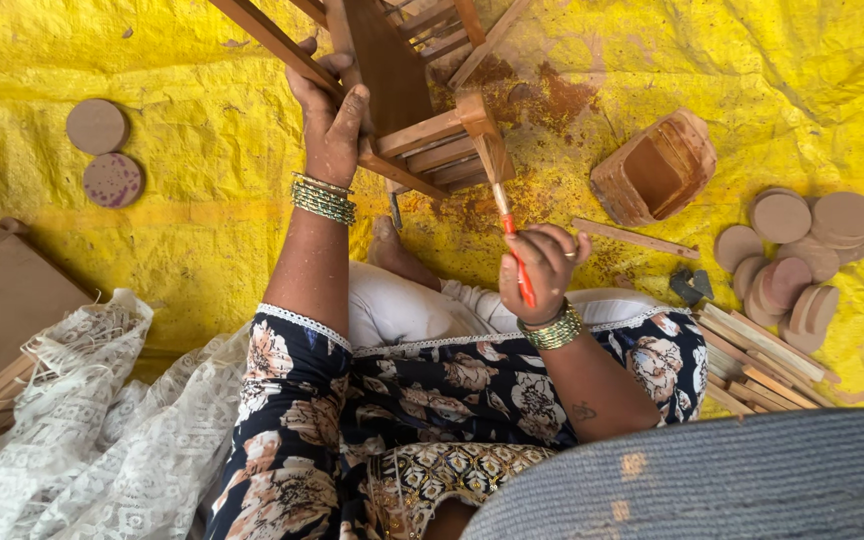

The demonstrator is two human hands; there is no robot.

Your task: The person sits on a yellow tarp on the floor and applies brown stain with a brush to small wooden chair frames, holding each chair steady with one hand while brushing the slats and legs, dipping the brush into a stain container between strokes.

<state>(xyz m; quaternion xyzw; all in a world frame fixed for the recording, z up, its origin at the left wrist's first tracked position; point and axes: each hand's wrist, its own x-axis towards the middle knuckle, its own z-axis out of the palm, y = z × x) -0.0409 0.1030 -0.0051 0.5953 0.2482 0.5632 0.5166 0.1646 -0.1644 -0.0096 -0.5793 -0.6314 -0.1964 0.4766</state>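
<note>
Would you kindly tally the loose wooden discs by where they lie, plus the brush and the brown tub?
Discs at left: 2
Discs in right pile: about 8, overlapping
Paintbrush, in right hand: 1
Brown tub: 1
Total: about 12

wooden frame [422,110]: matt bare wood | tarp [202,200]: crinkled glossy plastic

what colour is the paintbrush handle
Red-orange, seen in the head view: paintbrush held in the right hand.

yellow tarp [192,200] | two wooden discs [104,152] on its left part | brown-stained container [655,168] right of centre | disc pile [797,255], wooden strips [757,360] at right edge | white lace cloth [102,430] lower left
</note>
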